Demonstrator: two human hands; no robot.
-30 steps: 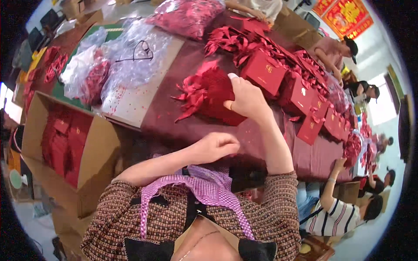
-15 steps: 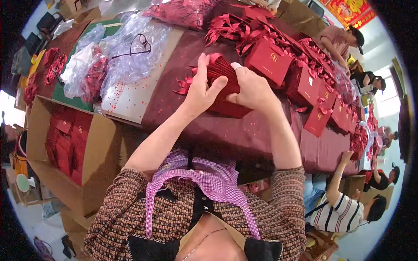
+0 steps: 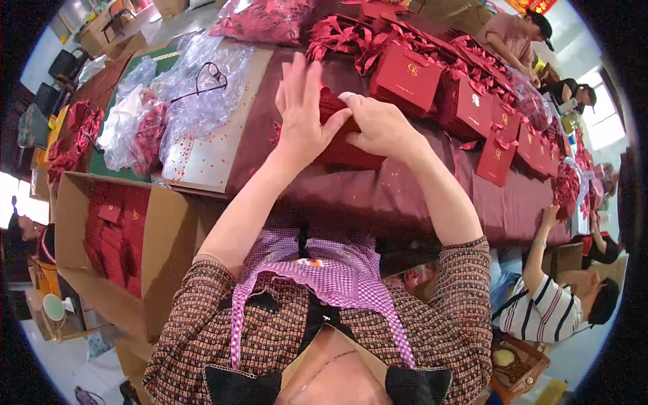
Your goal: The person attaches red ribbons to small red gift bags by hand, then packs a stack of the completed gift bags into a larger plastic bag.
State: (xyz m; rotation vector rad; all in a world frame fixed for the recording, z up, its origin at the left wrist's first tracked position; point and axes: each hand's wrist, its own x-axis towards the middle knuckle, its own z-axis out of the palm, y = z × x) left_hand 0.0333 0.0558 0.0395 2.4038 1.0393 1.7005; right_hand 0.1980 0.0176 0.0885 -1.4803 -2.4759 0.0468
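A stack of red paper gift bags (image 3: pixel 347 157) lies on the dark red tablecloth in front of me, partly hidden behind my hands. My left hand (image 3: pixel 300 111) is at the stack's left side, its fingers stretched upward and its thumb pointing across toward the stack. Over the right side and top of the stack, my right hand (image 3: pixel 383 128) is closed, with fingers and thumb bent around the bags. A light covering shows on one right fingertip. More finished-looking red bags (image 3: pixel 407 77) with ribbons stand in bundles just to the right.
At the left, a cardboard box (image 3: pixel 165 253) holds red bags. Eyeglasses (image 3: pixel 210 81) rest on clear plastic wrap (image 3: pixel 196 111) beside a white board (image 3: pixel 209 165) strewn with red confetti. A person in a striped shirt (image 3: pixel 547 307) sits at the right, and another (image 3: pixel 506 40) works across the table.
My left fingers have straightened and spread away from the stack's left side. My right hand stays on the bags. The whole view has shifted slightly.
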